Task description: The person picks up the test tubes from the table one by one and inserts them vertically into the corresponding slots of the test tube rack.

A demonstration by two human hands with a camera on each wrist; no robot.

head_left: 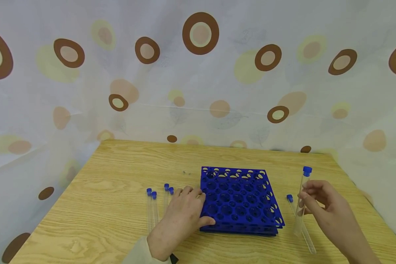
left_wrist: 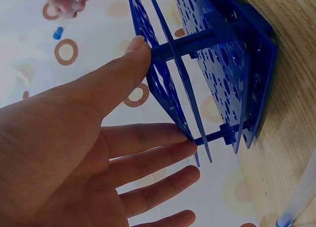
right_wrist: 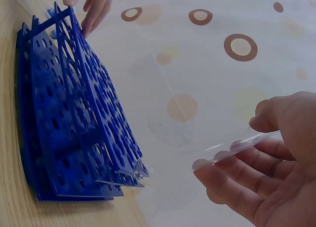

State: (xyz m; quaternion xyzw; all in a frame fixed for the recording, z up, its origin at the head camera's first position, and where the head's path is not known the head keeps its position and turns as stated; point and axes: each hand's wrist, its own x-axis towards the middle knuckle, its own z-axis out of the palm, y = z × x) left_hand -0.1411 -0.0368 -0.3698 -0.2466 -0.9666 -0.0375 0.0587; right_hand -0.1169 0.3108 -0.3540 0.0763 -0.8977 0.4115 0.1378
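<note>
- Standing on the wood-grained table, a tiered blue rack is pierced by round holes.
- Its left side is touched by the left hand, spread, fingers nearly straight.
- A slender, clear tube is pinched near-upright between right-hand thumb and fingers, blue cap above them, right of the rack.

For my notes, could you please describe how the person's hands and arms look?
The left hand and right hand are ungloved. A pale sleeve ends at the left wrist; a small black piece, unclear what, shows beside it. The right forearm shows no sleeve.
</note>
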